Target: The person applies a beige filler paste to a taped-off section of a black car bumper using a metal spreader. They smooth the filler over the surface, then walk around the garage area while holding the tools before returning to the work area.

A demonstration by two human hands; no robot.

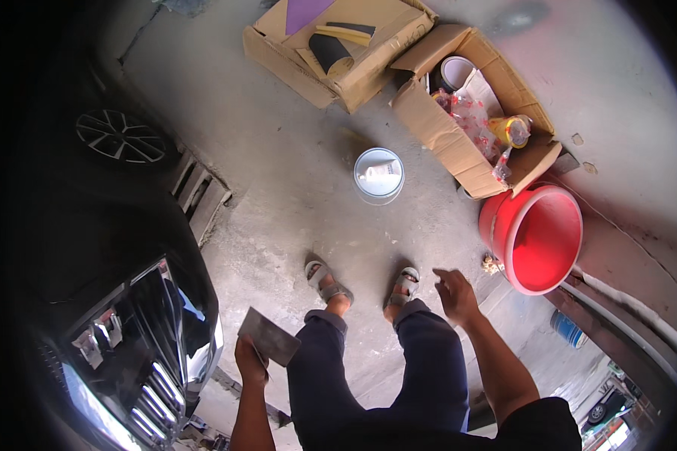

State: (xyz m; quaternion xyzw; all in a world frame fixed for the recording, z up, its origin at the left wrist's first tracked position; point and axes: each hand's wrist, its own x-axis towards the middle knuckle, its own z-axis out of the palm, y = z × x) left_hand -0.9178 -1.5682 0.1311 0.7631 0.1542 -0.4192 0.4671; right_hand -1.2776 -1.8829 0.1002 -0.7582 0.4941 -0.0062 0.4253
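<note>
My left hand (250,362) is closed round the edge of a flat, dark grey rectangular plate (269,336), held beside my left knee. A thin strip hangs below the grip, too unclear to name. My right hand (456,296) is out past my right knee, its fingers loosely bent and apart, with nothing seen in them. On the floor ahead of my feet stands a round can (362,186) with a pale lid and a wire handle. A white tube (381,171) lies on that lid.
A black car (113,240) fills the left side, beside a slatted wooden pallet (201,197). At the far right are a cardboard box (447,135) of tape rolls and wrapping, another carton (376,68) with sandpaper-like sheets, and a tipped red bucket (495,225).
</note>
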